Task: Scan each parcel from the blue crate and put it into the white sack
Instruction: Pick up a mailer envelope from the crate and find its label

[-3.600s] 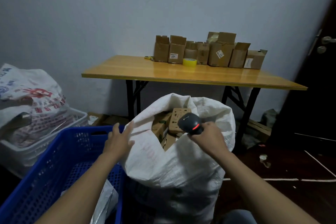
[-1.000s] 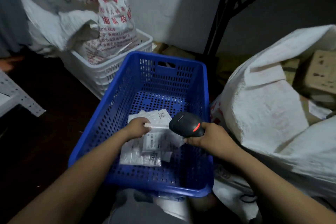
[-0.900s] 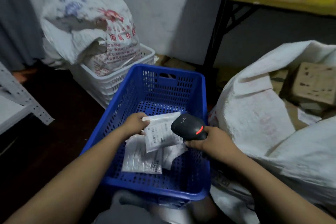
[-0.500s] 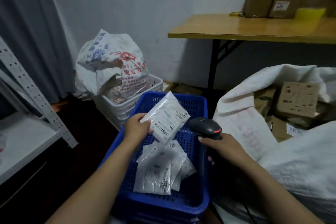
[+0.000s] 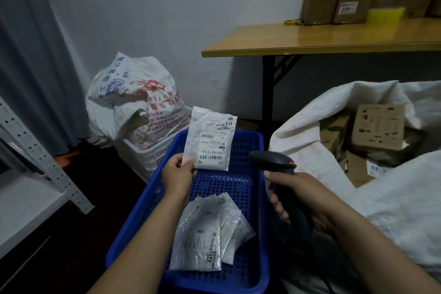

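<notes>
Status at this moment: my left hand has lifted one flat white parcel clear of the blue crate. A second ago that parcel lay among the others on the crate floor; it now stands upright above the crate's far wall, label and barcodes turned toward me. The left grip is a pinch on the parcel's lower left corner, thumb in front.

My right hand is wrapped firmly round the handle of the black scanner. The scanner head sits at 3 o'clock from the parcel, just beside it but apart, pointing across toward the label. I see no beam on the label, so I cannot confirm a read.

Remaining stock: a small overlapping pile of similar parcels lies at the near end of the crate.

The white sack stands open at 3 o'clock from the crate, with brown cartons already inside.

Assessment: the pick is complete and the scan step is in hand. Once the code registers, this parcel should go rightward into the sack mouth. The thin wrapper may flex or glare, which could spoil the read. Several parcels are outstanding.
</notes>
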